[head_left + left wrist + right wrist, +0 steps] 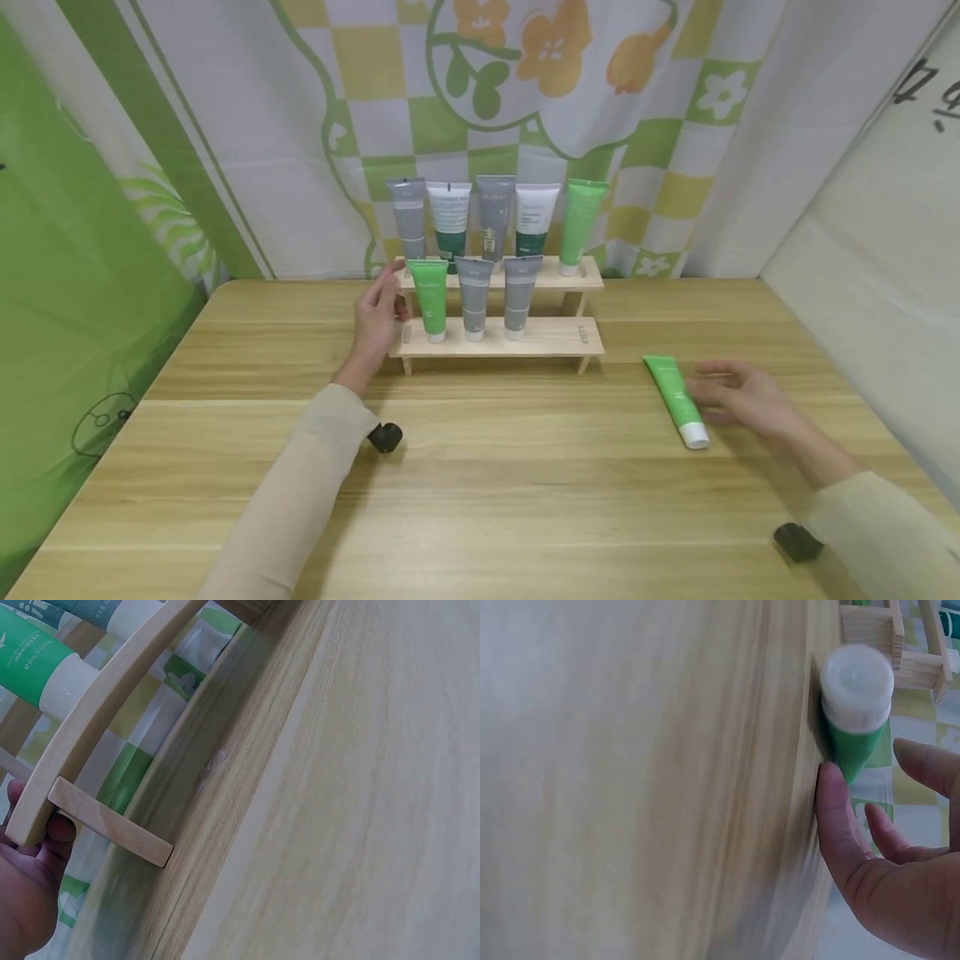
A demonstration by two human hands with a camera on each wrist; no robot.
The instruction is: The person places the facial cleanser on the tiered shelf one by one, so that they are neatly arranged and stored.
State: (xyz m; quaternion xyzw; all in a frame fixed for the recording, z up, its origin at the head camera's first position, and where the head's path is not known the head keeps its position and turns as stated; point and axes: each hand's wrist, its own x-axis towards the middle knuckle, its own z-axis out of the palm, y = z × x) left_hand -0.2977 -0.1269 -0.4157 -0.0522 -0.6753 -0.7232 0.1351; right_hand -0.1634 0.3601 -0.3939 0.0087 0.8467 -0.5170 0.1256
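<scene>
At the left end of a two-step wooden display rack [555, 337], my left hand [377, 317] grips the rack's side. The left wrist view has its curled fingers [60, 829] behind the end of the lower shelf, partly hidden. On the right of the table lies a green squeeze tube [677, 400], its white cap toward me. Beside it my right hand [742, 398] is spread, with fingertips at the tube's right side. Close up, the cap [857, 686] faces the right wrist camera and one fingertip is against or very near the tube; contact is hard to tell.
Grey, white-and-green and green tubes stand cap down on the upper shelf [551, 271]. A green tube [430, 300] and two grey tubes [475, 296] stand on the lower one. A patterned curtain [375, 108] hangs behind the wooden table [525, 500]; a white wall [862, 217] is at right.
</scene>
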